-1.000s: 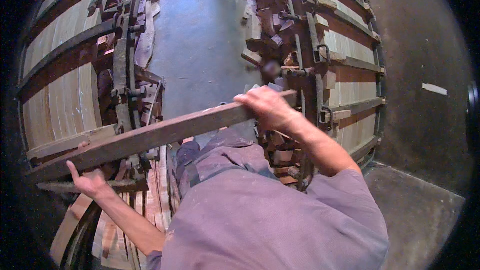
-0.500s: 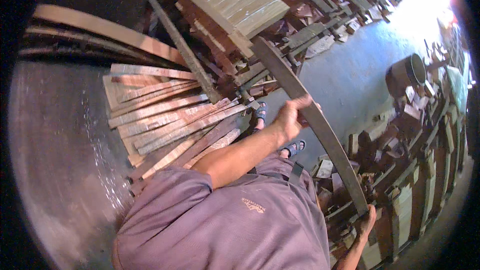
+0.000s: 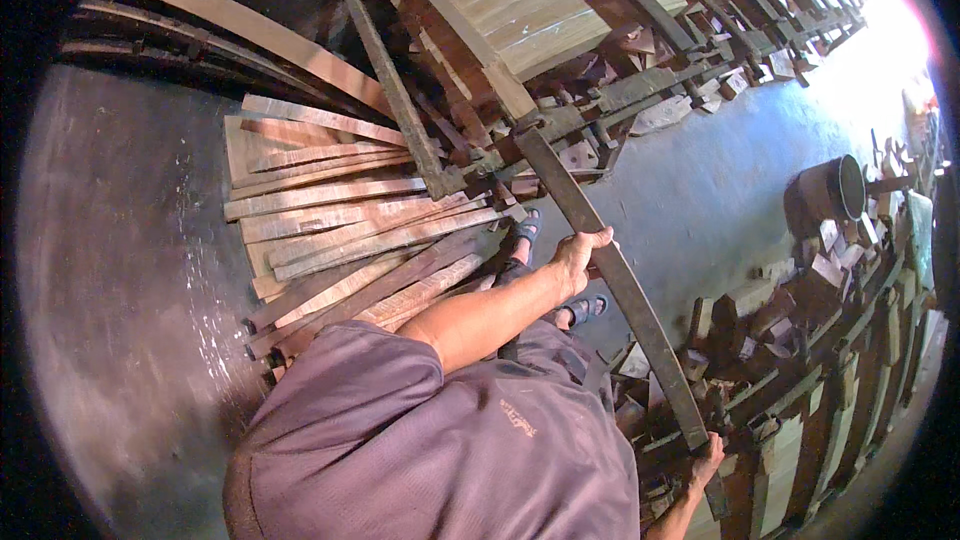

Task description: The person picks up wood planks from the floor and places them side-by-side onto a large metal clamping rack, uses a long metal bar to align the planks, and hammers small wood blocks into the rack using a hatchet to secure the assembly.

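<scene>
A long, flat dark bar stretches slantwise in front of me, from the far rack toward the lower right. My left hand is closed around it a little above its middle, with the thumb lying across the top face. Near the bar's lower end, my right hand grips it, its fingers partly hidden. The upper end of the bar lies over the near edge of the clamping rack in this view; whether it touches cannot be told.
Cut boards lie fanned out on my left, with a longer plank beyond. Wood blocks are heaped at right beside a second rack. A dark round bucket stands on the bluish floor. My sandalled feet are below.
The bar's upper end has moved from over the panel's corner to the rack's near edge. Both hands keep their hold. My view has shifted, so the surroundings sit differently in the picture.
</scene>
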`<state>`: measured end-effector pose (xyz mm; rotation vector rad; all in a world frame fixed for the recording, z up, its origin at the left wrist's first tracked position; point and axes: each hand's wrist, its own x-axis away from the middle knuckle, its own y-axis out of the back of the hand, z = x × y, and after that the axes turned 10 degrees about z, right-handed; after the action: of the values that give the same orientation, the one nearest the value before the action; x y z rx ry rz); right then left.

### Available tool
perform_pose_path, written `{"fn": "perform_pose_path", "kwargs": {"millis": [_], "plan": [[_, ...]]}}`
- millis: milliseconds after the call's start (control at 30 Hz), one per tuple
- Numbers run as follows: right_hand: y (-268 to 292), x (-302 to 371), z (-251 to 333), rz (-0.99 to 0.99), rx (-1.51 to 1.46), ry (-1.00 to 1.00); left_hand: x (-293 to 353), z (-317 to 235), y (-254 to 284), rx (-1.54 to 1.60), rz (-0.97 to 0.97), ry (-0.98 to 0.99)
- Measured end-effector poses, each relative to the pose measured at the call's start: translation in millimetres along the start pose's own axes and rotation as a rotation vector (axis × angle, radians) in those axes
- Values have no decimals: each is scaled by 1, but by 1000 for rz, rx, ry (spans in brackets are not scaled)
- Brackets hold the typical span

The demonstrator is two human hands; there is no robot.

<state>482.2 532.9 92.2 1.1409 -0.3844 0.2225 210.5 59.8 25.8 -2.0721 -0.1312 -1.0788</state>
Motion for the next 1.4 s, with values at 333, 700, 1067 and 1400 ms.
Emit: {"fn": "perform_pose_path", "kwargs": {"millis": [333, 700, 1067, 1400], "plan": [[-26, -16, -33, 91, -36, -92, -1, -3, -12, -31, -15, -45], [-7, -43, -2, -75, 1, -11, -4, -1, -8, -51, 9, -142], [-30, -62, 61, 4, 10, 11, -15, -54, 16, -116, -76, -303], [-73, -111, 176, 18, -66, 28, 6, -76, 39, 86, 52, -478]]}}
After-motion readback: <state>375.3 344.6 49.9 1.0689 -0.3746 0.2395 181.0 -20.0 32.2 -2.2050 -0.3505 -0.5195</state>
